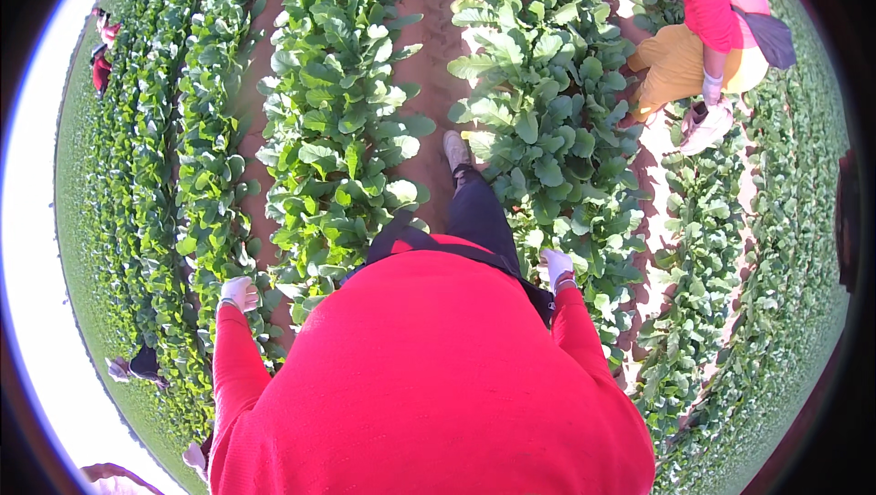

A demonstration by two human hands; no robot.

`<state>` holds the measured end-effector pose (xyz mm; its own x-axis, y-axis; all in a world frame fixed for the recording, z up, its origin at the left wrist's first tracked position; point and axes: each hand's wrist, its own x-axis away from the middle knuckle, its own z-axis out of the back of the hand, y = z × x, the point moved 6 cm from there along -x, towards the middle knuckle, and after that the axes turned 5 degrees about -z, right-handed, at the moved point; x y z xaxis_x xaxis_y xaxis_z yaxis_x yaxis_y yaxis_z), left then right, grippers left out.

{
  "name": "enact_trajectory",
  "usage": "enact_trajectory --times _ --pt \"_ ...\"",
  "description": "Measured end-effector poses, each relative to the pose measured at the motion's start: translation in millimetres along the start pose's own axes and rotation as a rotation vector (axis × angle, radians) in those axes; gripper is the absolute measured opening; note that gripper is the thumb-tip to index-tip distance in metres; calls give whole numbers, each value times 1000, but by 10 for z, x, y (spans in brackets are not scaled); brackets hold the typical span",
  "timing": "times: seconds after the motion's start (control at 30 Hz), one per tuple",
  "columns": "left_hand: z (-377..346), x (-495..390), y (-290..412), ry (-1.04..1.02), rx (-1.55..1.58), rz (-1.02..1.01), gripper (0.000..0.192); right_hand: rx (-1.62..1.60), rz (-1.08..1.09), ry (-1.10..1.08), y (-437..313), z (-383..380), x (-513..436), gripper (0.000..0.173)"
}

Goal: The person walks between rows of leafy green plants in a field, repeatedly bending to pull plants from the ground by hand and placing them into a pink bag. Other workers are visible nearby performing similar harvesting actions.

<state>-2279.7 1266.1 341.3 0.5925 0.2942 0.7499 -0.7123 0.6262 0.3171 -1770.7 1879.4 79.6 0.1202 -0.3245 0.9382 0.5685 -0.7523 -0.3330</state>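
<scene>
My left hand (239, 294), in a pale glove, hangs beside the leafy green crop row at the left, its fingers curled; whether it holds anything is unclear. On the other side, my right hand (556, 268), gloved in white, is close to the leaves of a broad crop row (540, 118) and next to a dark bag or pouch (538, 300) at my hip. Its fingers are bent and partly hidden, and no held object shows. Between the hands are my red top, dark trousers and one light shoe (456, 149) on the soil.
A bare soil furrow (428, 50) runs ahead between leafy rows (335, 98). At the upper right a co-worker in a pink top and tan trousers (674, 64) bends over the plants. Several other people are small at the far left.
</scene>
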Motion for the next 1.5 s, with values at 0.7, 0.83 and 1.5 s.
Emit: enact_trajectory --times 0.7,0.83,1.5 --pt "-515 234 -808 -40 15 151 19 562 297 -50 -1476 -842 459 33" --pt "-983 84 30 -111 -55 -48 25 990 542 -33 -1793 -1292 463 34" --pt "-5860 -1817 3647 -414 -735 -834 36 1262 690 24 -2171 -2617 72 36"
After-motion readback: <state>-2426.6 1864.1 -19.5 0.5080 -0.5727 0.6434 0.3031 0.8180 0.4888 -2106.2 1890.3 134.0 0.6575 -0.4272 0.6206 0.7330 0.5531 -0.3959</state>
